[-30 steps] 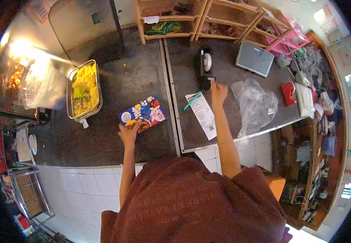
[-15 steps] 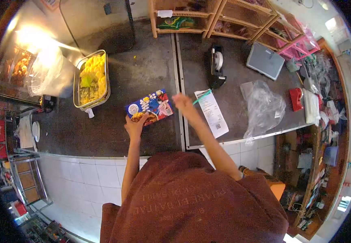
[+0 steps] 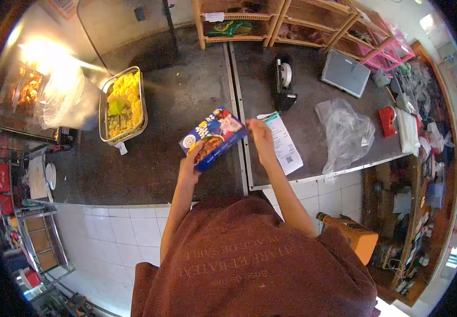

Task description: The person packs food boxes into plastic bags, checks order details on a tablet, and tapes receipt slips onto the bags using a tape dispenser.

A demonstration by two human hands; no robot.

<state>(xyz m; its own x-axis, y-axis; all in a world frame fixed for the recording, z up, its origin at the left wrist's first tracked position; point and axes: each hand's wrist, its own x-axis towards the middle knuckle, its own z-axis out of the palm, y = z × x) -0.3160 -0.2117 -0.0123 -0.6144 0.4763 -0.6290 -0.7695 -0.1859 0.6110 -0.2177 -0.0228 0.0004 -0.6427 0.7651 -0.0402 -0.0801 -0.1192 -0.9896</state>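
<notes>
My left hand (image 3: 190, 165) grips a blue printed food box (image 3: 215, 134) by its near left corner, thumb on top. The box is tilted, so its plain blue long side faces me. At the box's right end is my right hand (image 3: 260, 136), its fingers curled together. Whether these fingertips pinch the box's end or something small I cannot make out. Just right of this hand a printed paper slip (image 3: 286, 150) lies on the dark table (image 3: 117, 177), with a teal pen (image 3: 271, 117) across its top.
A glass dish of yellow food (image 3: 123, 108) stands at the left, near a bright lamp. Further right are a tape dispenser (image 3: 285, 84), a grey case (image 3: 345, 74), a clear plastic bag (image 3: 347, 137) and a red object (image 3: 388, 122). Wicker shelves (image 3: 233, 38) line the back.
The box has moved right and towards me and is now tilted. My right hand has come to the box's right end. The pen lies at a different angle on the slip.
</notes>
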